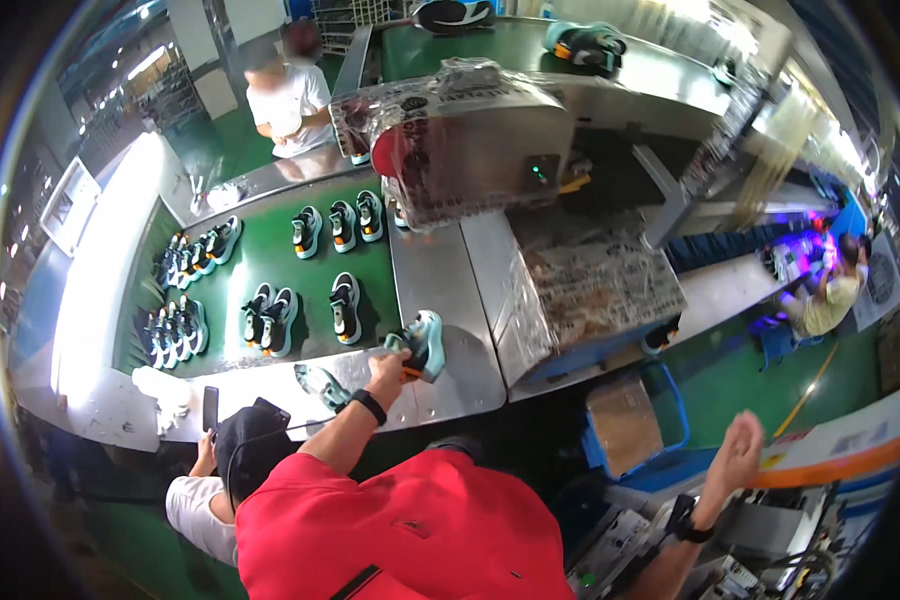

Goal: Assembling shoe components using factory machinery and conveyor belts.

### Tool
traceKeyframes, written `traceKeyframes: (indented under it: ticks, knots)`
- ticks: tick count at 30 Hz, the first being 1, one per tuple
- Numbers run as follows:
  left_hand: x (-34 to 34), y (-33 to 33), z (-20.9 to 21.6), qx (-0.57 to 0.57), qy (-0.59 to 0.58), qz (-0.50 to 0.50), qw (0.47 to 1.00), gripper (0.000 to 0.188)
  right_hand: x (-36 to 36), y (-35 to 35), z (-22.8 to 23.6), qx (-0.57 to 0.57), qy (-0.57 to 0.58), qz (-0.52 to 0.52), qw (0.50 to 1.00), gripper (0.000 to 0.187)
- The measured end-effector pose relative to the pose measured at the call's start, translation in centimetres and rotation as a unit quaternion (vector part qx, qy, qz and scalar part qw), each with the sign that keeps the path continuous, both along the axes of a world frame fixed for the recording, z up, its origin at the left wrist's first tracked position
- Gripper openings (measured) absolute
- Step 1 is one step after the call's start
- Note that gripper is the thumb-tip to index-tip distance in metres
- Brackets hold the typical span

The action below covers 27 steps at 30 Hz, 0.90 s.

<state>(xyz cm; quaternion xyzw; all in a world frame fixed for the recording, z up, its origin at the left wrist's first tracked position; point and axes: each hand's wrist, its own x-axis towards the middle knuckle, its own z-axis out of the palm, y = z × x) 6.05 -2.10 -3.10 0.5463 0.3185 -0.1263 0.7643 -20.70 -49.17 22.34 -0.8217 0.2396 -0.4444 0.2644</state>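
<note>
My left hand is closed on a sneaker with a pale blue sole and orange trim, tipped on its side over the metal table edge. Beside my left wrist, a pale blue shoe part, perhaps a sole or another shoe, lies on the metal ledge. Off to the right, my right hand is held up in the air, fingers stretched out, with nothing in it. It is nearest to a white and orange machine panel.
Several sneakers stand in groups on the green conveyor belt. Plastic-wrapped machines rise ahead. A blue-framed chair stands at right. One co-worker holds a phone at lower left; others are across the belt and far right.
</note>
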Motion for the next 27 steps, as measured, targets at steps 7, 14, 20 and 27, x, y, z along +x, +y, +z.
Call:
traceKeyframes:
  ticks: [7, 14, 20, 27]
  knots:
    - [17.2, 2.6, 1.6, 0.01, -0.069, 0.076, 0.995, 0.012, 29.5, 0.2, 16.2, -0.173, 0.028, 0.152, 0.973, 0.025]
    - [36.0, 5.5, -3.1, 0.221, -0.184, 0.051, 0.956, 0.027, 58.6, -7.8, 24.2, -0.167, 0.279, 0.008, 0.946, 0.073]
    - [44.0, 3.5, -6.6, 0.558, -0.183, -0.026, 0.809, 0.057, 70.9, -6.7, 23.9, -0.051, 0.317, 0.019, 0.947, 0.072]
    - [46.4, 2.1, -9.4, 0.533, -0.127, -0.103, 0.83, 0.066, 72.6, -10.4, 23.1, 0.11, 0.258, 0.165, 0.946, 0.066]
